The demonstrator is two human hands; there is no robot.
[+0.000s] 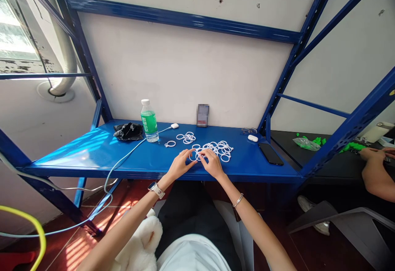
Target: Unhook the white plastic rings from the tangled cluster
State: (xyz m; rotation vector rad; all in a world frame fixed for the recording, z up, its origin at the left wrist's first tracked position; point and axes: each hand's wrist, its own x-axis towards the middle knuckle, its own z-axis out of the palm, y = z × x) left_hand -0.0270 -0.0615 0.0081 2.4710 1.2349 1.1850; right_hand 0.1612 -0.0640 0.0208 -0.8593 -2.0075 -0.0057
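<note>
Both my hands rest on the blue shelf top (92,151), fingers pinched together over the near end of a pile of white plastic rings (220,148). My left hand (180,164) pinches one white ring (193,156) from the left. Against the same spot my right hand (212,162) is curled, its fingers closed on a ring. A smaller cluster of rings (187,137) lies further back, and a single ring (170,143) sits to its left.
A green-labelled water bottle (149,121) stands left of the rings beside a black bag (128,131). A white cable (129,151) runs off the front edge. A black phone (270,154), earbud case (252,138) and glasses (249,130) lie right. Another person's arm (375,172) works at far right.
</note>
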